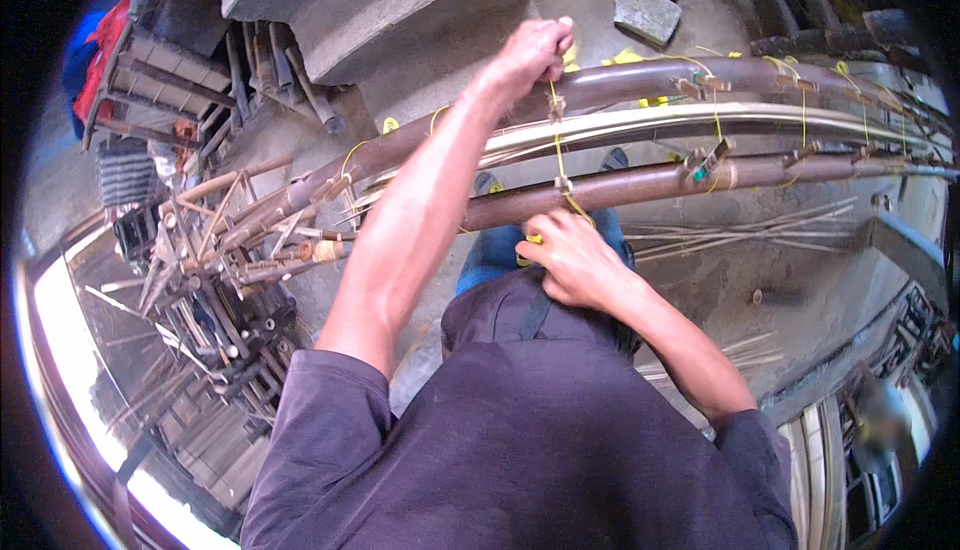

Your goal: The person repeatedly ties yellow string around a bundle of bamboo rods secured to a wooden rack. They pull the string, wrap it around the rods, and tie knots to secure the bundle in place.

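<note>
Two long dark brown poles, like bamboo, run side by side across the view: a far pole (640, 83) and a near pole (650, 176). Pale thin strips (620, 118) lie lengthwise between them. A yellow cord (560, 155) spans the poles in front of me, passing small wooden pegs. My left hand (533, 52) reaches over to the far pole, its fingers closed around yellow cord. Close to my body, just on this side of the near pole, my right hand (578, 258) is closed on yellow cord too, a bit of which shows at its fingers.
More yellow ties and wooden pegs (716, 155) line the poles to the right. Concrete steps (370, 10) rise at the far left. Bamboo frames (215, 220) crowd the left. Loose sticks (740, 240) lie on the floor at right. Two stone blocks (645, 10) sit beyond the poles.
</note>
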A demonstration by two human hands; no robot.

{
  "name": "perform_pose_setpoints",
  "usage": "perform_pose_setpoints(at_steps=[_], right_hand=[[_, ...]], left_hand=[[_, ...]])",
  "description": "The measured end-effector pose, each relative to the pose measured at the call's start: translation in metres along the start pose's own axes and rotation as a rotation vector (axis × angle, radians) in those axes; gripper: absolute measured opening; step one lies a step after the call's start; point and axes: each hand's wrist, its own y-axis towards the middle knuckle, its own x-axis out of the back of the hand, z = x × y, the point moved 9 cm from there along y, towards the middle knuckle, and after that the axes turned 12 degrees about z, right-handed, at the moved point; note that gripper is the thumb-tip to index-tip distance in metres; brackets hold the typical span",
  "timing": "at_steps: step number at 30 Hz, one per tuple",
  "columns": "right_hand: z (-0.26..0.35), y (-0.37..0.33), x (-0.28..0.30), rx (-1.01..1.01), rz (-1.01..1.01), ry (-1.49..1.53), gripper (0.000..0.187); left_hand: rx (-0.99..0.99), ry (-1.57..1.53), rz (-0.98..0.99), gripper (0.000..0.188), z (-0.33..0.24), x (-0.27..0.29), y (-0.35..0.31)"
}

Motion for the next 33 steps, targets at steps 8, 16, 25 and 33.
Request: perform_pose_setpoints(at_steps=[8,16,25,33], right_hand=[[-0.018,0.044,-0.142,-0.501,-0.179,1.609,0.058],[0.17,0.098,0.137,-0.157,-0.118,-0.22,0.012],[-0.075,0.19,0.077,-0.572,0.277,-0.256,0.041],[0.043,0.107,-0.092,-0.19,0.191,0.398,0.023]], left_hand=[[-0.194,1.144,-0.045,0.049,-0.076,0.07,-0.079],[-0.354,0.862,-0.365,0.028,0.04,0.023,-0.248],[-0.467,1.005,-0.482,0.016,0.028,0.001,-0.242],[-0.286,0.844,-0.419,0.021,0.034,0.023,-0.239]])
